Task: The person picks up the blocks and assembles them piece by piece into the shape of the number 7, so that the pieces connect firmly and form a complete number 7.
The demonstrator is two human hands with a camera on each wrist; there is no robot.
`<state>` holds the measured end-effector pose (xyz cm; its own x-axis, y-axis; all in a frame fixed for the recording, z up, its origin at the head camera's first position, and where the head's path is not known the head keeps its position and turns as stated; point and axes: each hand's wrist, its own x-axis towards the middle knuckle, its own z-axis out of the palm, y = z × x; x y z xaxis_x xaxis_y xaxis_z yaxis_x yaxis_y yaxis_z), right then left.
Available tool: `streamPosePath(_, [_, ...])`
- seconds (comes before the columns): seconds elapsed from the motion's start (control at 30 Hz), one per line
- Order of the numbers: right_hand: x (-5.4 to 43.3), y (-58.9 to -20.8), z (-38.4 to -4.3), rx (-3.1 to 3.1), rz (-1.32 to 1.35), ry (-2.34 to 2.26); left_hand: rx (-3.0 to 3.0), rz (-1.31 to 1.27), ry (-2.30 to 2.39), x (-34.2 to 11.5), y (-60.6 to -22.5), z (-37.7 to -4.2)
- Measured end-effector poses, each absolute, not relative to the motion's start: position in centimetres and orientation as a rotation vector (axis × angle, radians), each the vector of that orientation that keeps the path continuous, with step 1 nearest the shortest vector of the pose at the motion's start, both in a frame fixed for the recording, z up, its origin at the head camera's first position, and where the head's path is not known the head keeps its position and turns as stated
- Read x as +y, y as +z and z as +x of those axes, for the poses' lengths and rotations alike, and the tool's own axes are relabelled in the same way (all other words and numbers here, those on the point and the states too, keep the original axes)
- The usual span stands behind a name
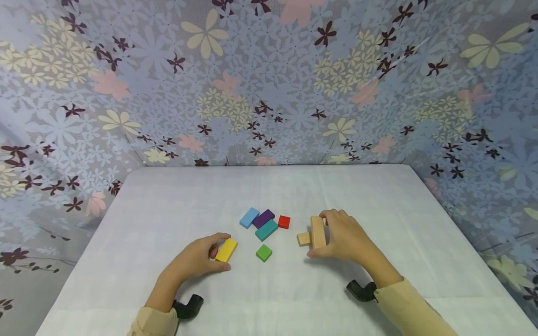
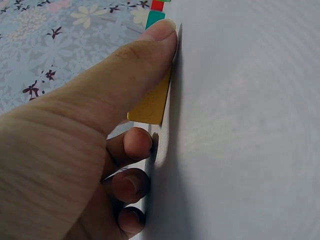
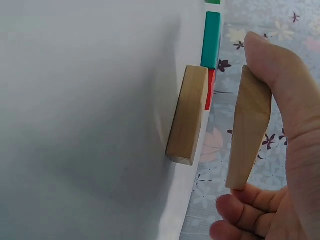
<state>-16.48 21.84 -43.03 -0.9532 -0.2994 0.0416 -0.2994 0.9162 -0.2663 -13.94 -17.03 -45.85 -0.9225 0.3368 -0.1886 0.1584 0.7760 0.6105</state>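
Right hand (image 1: 346, 237) pinches long wooden block (image 1: 318, 232), left hand (image 1: 196, 256) curls round yellow block (image 1: 227, 250); probably light, stiff; grip ends.

From the left wrist, fingers (image 2: 135, 65) partly hide the yellow block (image 2: 150, 106).

A pale table (image 1: 189, 189) is stretching across the scene, and a blue-grey curtain (image 1: 277, 65) with cream, pink and dark flowers is hanging beyond its far edge and showing along its left and right sides. Around the middle, a light blue block (image 1: 249, 218) is lying aslant at the left, with a purple block (image 1: 264, 218) sitting just to its right, a teal block (image 1: 266, 230) lying on the purple one's near side, and a red block (image 1: 284, 222) resting farther right. A green block (image 1: 264, 253) is lying apart, nearer than the teal one.
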Motion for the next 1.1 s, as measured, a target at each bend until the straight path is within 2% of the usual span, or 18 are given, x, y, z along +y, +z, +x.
streamPosePath(1.1, [23.9, -44.2, -14.3, -3.145, 0.32, 0.415, 2.713, 0.378, 0.868, -17.0, -46.2, -13.9])
